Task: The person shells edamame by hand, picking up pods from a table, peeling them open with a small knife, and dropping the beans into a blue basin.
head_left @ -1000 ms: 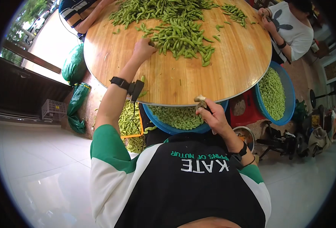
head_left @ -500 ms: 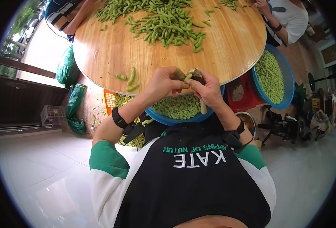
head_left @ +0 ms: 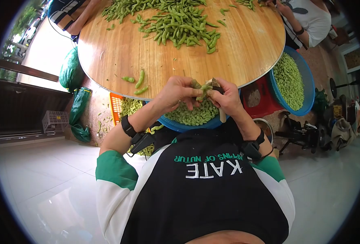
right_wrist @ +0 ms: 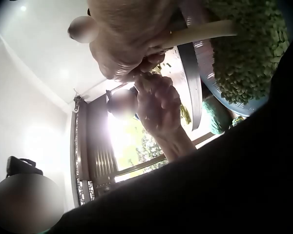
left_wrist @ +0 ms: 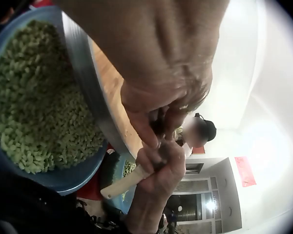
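A green soybean pod (head_left: 205, 88), partly hidden by fingers, sits at the centre of the head view, over the near rim of the desk (head_left: 115, 53). The left hand (head_left: 178, 94) has its grip pinching the pod; the right hand's (head_left: 228, 99) grip is curled round a pale-handled tool (head_left: 222, 116), its thumb at the pod. Whether the pod is split cannot be told.

Shelling seems well along but unfinished: smooth, pale-green beans (head_left: 194, 114) heap the blue basin (head_left: 176, 127) just below the hands, and more fill a 2nd basin (head_left: 312, 77) at the right of the frame. Left to do, it appears, are 3 loose pods (head_left: 139, 79) at the desk's lower left and the pile of plump, curved pods (head_left: 180, 26) at the top. The desk is glossy, wood-grained and round, with a metallic edge; the crate (head_left: 116, 107) at lower left is orange lattice.
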